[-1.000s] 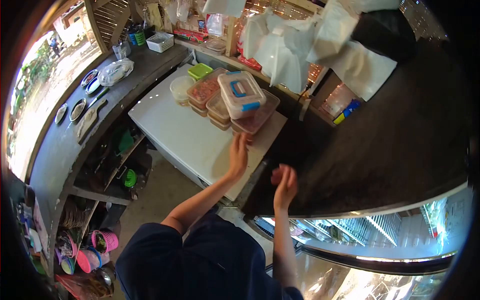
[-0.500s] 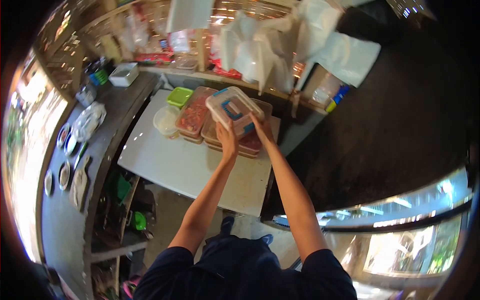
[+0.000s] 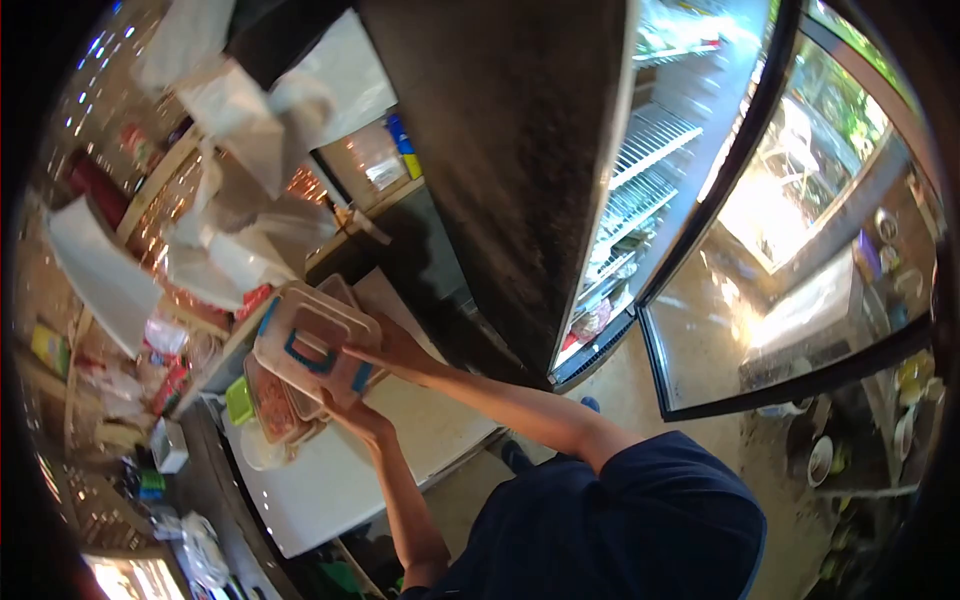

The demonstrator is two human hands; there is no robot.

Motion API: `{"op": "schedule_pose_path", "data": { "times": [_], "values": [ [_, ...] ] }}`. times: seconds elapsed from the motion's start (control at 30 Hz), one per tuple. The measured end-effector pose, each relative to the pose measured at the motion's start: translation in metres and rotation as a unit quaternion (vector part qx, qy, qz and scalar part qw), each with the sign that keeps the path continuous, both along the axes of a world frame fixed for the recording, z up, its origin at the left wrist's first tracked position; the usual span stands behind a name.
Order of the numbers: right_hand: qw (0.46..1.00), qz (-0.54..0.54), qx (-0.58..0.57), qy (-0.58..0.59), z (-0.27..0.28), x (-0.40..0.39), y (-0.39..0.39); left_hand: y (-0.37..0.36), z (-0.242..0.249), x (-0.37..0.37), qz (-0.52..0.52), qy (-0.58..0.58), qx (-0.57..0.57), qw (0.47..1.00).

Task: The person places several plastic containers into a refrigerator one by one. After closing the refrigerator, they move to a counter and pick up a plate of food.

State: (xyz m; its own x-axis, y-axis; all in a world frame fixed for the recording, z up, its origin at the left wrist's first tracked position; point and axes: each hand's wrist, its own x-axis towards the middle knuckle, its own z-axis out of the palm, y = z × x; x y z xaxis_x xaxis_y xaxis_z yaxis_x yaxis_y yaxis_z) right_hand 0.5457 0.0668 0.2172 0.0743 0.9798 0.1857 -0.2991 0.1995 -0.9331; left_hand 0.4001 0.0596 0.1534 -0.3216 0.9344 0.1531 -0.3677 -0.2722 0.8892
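A clear lidded container (image 3: pixel 318 338) with a blue handle and blue side clips is held between both hands over the white table (image 3: pixel 330 475). My left hand (image 3: pixel 357 416) grips its lower edge, fingers closed on it. Across its right side lies my right hand (image 3: pixel 392 350), also closed on it. Beneath and beside it are other plastic containers, partly hidden; one with reddish-orange contents (image 3: pixel 272 400) shows at the left. A green-lidded box (image 3: pixel 239 401) and a round whitish tub (image 3: pixel 262 447) stand at the table's left.
At the right is a tall fridge with its glass door (image 3: pixel 690 330) open and wire shelves (image 3: pixel 650 145) lit inside. White plastic bags (image 3: pixel 235 120) hang on the wall at upper left. A dark counter (image 3: pixel 225 500) runs along the lower left.
The view has swung right, bringing the open fridge into sight. Both hands still hold the container, which appears nearer and more clearly raised above the others.
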Motion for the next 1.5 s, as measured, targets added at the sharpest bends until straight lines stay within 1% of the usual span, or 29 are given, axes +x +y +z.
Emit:
{"op": "schedule_pose_path", "data": {
  "times": [0.07,0.13,0.2,0.27,0.3,0.37,0.43,0.5,0.53,0.57,0.6,0.63,0.67,0.7,0.73,0.77,0.8,0.87,0.9,0.97,1.0,1.07,1.1,1.17,1.23,1.33,1.37,1.43,1.5],
  "values": [
    [0.998,-0.026,0.032,0.041,0.011,0.028,-0.043,-0.043,0.042,0.032,-0.049,0.0,0.04,0.998],
    [0.996,-0.071,0.02,0.043,0.007,0.055,-0.084,-0.083,0.055,0.058,-0.073,0.026,0.059,0.995],
    [0.997,-0.062,0.033,0.022,0.015,0.095,-0.132,-0.115,0.031,0.057,-0.163,0.048,0.023,0.985],
    [0.995,-0.075,0.039,-0.059,0.026,0.139,-0.178,-0.156,0.009,0.062,-0.196,0.12,-0.008,0.973],
    [0.992,-0.087,0.061,-0.065,0.032,0.158,-0.2,-0.171,-0.008,0.053,-0.245,0.2,0.02,0.948],
    [0.981,-0.127,0.118,-0.088,0.033,0.19,-0.237,-0.187,-0.041,0.036,-0.29,0.286,0.052,0.912],
    [0.973,-0.15,0.146,-0.101,0.03,0.216,-0.27,-0.201,-0.012,0.076,-0.454,0.278,0.047,0.845],
    [0.95,-0.238,0.171,-0.105,0.032,0.241,-0.302,-0.204,0.023,0.127,-0.629,0.245,0.014,0.737],
    [0.954,-0.225,0.169,-0.102,0.032,0.252,-0.318,-0.203,0.038,0.152,-0.683,0.234,0.001,0.692],
    [0.946,-0.267,0.133,-0.125,0.032,0.264,-0.333,-0.203,0.051,0.176,-0.721,0.225,-0.011,0.656],
    [0.934,-0.307,0.101,-0.149,0.033,0.275,-0.34,-0.202,0.063,0.199,-0.733,0.219,-0.017,0.644],
    [0.939,-0.293,0.104,-0.147,0.034,0.287,-0.341,-0.202,0.073,0.223,-0.729,0.212,-0.02,0.65],
    [0.934,-0.326,0.09,-0.111,0.035,0.299,-0.34,-0.202,0.082,0.246,-0.706,0.201,-0.019,0.679],
    [0.926,-0.361,0.078,-0.075,0.038,0.31,-0.337,-0.201,0.092,0.268,-0.669,0.188,-0.014,0.719],
    [0.933,-0.353,0.061,0.024,0.063,0.32,-0.328,-0.198,0.099,0.292,-0.608,0.15,0.008,0.779],
    [0.936,-0.345,0.069,0.023,0.068,0.338,-0.318,-0.195,0.106,0.317,-0.542,0.118,0.035,0.831],
    [0.933,-0.357,0.043,-0.03,0.072,0.354,-0.307,-0.189,0.114,0.338,-0.485,0.138,0.053,0.862],
    [0.927,-0.357,0.01,-0.115,0.09,0.386,-0.281,-0.174,0.13,0.375,-0.423,0.096,0.018,0.901],
    [0.927,-0.345,0.003,-0.148,0.103,0.4,-0.263,-0.163,0.138,0.392,-0.415,0.094,0.024,0.905],
    [0.921,-0.356,0.051,-0.151,0.11,0.419,-0.22,-0.139,0.152,0.42,-0.395,-0.038,-0.031,0.917],
    [0.922,-0.349,0.061,-0.155,0.114,0.428,-0.2,-0.127,0.162,0.433,-0.388,-0.043,-0.022,0.92],
    [0.926,-0.331,0.057,-0.171,0.127,0.443,-0.162,-0.108,0.179,0.452,-0.317,-0.071,-0.003,0.946],
    [0.938,-0.313,0.044,-0.141,0.14,0.448,-0.149,-0.105,0.182,0.457,-0.305,-0.077,0.004,0.949],
    [0.949,-0.273,0.092,-0.13,0.141,0.463,-0.12,-0.102,0.184,0.465,-0.281,-0.073,-0.011,0.957],
    [0.928,-0.286,0.112,-0.213,0.144,0.467,-0.114,-0.099,0.194,0.462,-0.268,-0.091,-0.011,0.959],
    [0.932,-0.276,0.091,-0.215,0.142,0.471,-0.113,-0.096,0.205,0.454,-0.336,-0.055,-0.069,0.938],
    [0.933,-0.275,0.09,-0.216,0.138,0.475,-0.108,-0.096,0.212,0.451,-0.333,-0.062,-0.065,0.939],
    [0.923,-0.282,0.082,-0.25,0.143,0.477,-0.103,-0.094,0.224,0.448,-0.392,-0.088,-0.14,0.905],
    [0.912,-0.293,0.074,-0.278,0.147,0.478,-0.097,-0.09,0.227,0.449,-0.422,-0.122,-0.116,0.891]
  ]
}}
